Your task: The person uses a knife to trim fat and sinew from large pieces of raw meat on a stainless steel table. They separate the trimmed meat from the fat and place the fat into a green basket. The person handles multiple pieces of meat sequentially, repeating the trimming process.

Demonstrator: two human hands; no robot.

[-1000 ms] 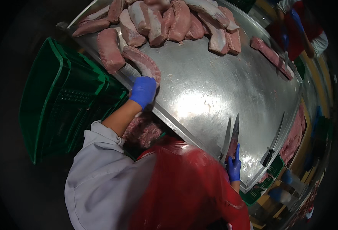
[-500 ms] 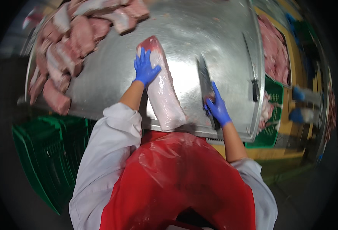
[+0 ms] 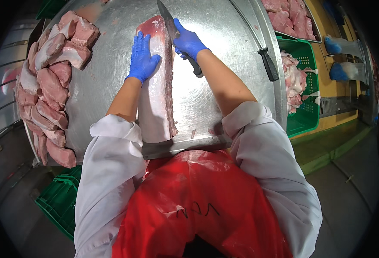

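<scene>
A long slab of pale, fat-covered meat [image 3: 154, 107] lies lengthwise before me on the steel table, its far end showing red flesh. My left hand [image 3: 142, 59], in a blue glove, rests flat on the slab's far half with the fingers stretched out. In my blue-gloved right hand [image 3: 187, 42] is a knife [image 3: 167, 18], held by its dark handle, which sticks out below the palm. The blade points away from me and lies along the slab's right edge near the red end. Whether it touches the meat I cannot tell.
Cut meat pieces [image 3: 51, 86] are heaped along the table's left side. A sharpening steel [image 3: 267, 64] lies near the right edge. Beyond it stand a green crate [image 3: 303, 120] with trimmings and a tray of meat [image 3: 286, 19]. Another green crate [image 3: 60, 198] is low at left.
The knife in my right hand has moved left and away from me, from bare table to the slab's far right edge. My left hand stays on the slab. The view has shifted.
</scene>
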